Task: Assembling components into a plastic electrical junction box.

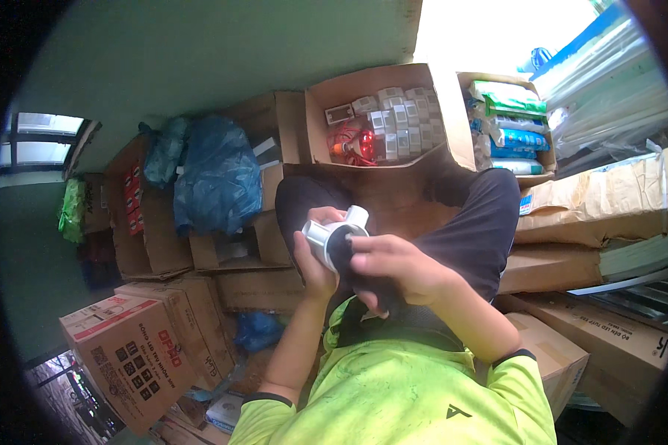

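My left hand [318, 268] grips a white plastic pipe fitting [321, 233], round-bodied with short stubs sticking out, in front of my lap. Against the fitting's open face my right hand [397, 268] presses with its fingertips. A black, cloth-like piece [384, 291] lies under the right fingers and reaches into the round opening. Its exact kind is hard to make out against my dark trousers [467, 222].
Ahead stands an open carton [315, 126] of small white boxes and a red cord. To its right is a carton of packets [519, 137]. Blue plastic bags [219, 178] lie at the left. Stacked cartons [137, 356] and long wrapped packages [601, 200] close in both sides.
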`<state>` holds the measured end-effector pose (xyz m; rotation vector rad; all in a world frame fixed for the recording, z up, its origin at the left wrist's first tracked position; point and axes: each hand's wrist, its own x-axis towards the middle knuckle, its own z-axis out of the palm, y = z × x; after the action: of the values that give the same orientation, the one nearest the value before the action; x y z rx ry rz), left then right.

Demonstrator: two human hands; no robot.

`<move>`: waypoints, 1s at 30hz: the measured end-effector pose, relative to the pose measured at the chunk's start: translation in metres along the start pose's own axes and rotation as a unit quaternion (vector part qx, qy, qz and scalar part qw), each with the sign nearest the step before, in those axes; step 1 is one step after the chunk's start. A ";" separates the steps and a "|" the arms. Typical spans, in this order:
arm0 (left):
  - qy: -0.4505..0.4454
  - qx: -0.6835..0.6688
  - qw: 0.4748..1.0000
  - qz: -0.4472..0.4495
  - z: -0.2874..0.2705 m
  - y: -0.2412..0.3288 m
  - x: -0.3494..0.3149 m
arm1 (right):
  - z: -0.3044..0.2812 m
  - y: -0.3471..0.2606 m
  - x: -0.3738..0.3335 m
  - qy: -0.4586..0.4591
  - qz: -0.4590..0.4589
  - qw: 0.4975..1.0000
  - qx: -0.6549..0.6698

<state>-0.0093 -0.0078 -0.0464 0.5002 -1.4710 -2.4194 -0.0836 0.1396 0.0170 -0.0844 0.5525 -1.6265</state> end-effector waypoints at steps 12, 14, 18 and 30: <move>-0.030 0.006 0.999 0.010 0.007 -0.004 -0.003 | 0.003 0.042 -0.004 0.053 -0.039 0.997 0.030; -0.043 0.023 0.999 0.012 0.006 -0.001 -0.002 | 0.003 0.040 -0.003 0.064 -0.051 0.996 -0.039; -0.085 0.033 0.995 0.039 0.000 -0.009 -0.005 | 0.008 0.038 -0.004 0.119 -0.043 0.944 -0.305; -0.019 0.033 0.999 0.039 -0.002 0.005 -0.004 | -0.008 0.045 0.010 0.012 -0.044 0.998 0.054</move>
<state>-0.0047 -0.0098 -0.0422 0.4056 -1.5602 -2.3386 -0.0469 0.1315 -0.0106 -0.0084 0.4837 -1.7414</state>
